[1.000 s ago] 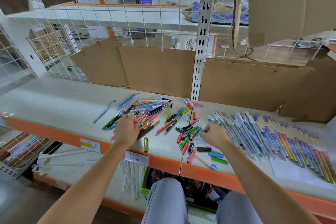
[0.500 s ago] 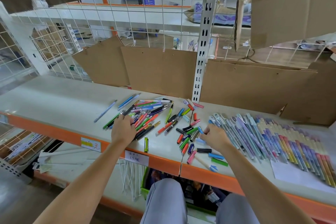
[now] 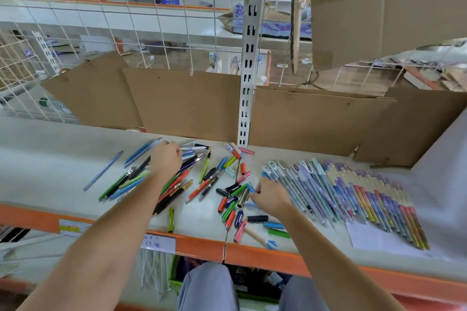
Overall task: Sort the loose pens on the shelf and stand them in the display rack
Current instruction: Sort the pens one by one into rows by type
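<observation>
White slotted steel upright (image 3: 249,58) taken as landmark. The loose heap of mixed coloured plastic pens (image 3: 202,179) lies on the pale shelf board with the orange front edge (image 3: 290,257), below and to the left of the upright's foot. The left hand (image 3: 165,159) rests knuckles-up on the far left part of that heap, fingers curled down among the barrels; whether it holds one cannot be told. The right hand (image 3: 269,195) sits below and just right of the upright, fingers bent over short pens and caps at the heap's right edge, fingertips touching a blue cap; a firm hold is not visible. Counts: two hands; one thin pale blue pen (image 3: 103,170) lying alone, furthest left of the upright; one yellow-green pen (image 3: 171,219) apart near the front edge; heap too tangled to count. Right of the upright, one tidy flat row of patterned blue, purple and yellow pens (image 3: 353,197) lies side by side, number unclear through blur. Brown cardboard sheets (image 3: 182,101) stand behind, either side of the upright
</observation>
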